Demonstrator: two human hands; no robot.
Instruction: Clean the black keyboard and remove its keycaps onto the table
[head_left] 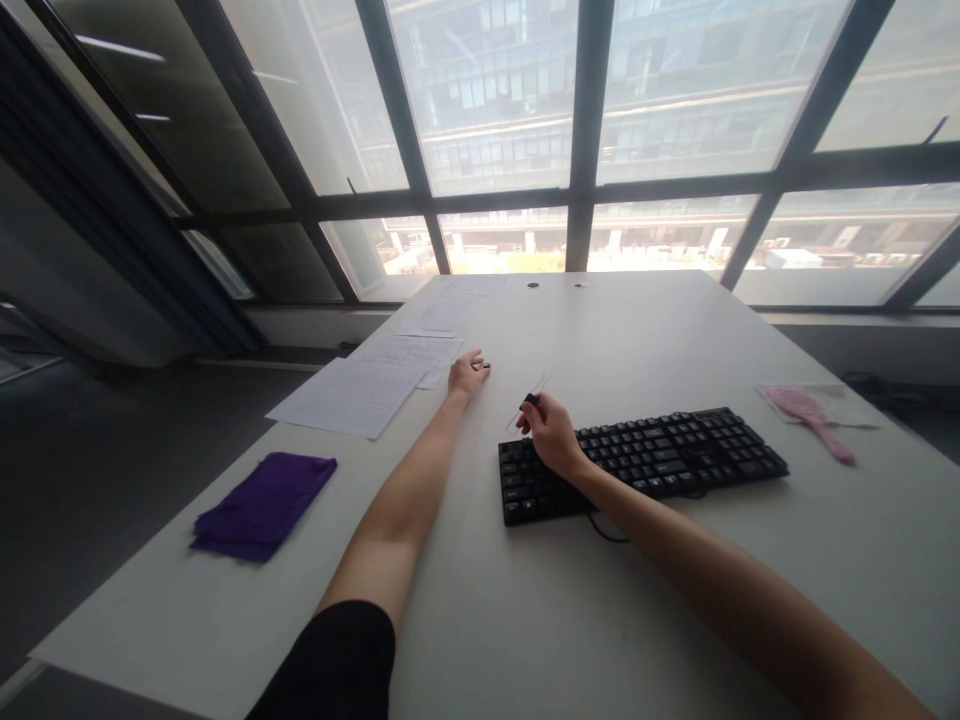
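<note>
My left hand (466,375) reaches across the white table (600,330), beside the right edge of the paper sheets. Its fingers are closed on a small black object (487,366), too small to make out. Above the left end of the black keyboard (645,450), my right hand (551,430) pinches a black clip with thin wire arms (531,399), which looks like a binder clip. The thin wires stick out above and below the fingers. The right wrist hides part of the keys.
Several printed paper sheets (360,395) lie along the left edge. Nearer is a folded purple cloth (262,505). A pink hairbrush (814,420) lies by a clear plastic bag at the right. Two small round items (533,285) are at the far end, before the windows.
</note>
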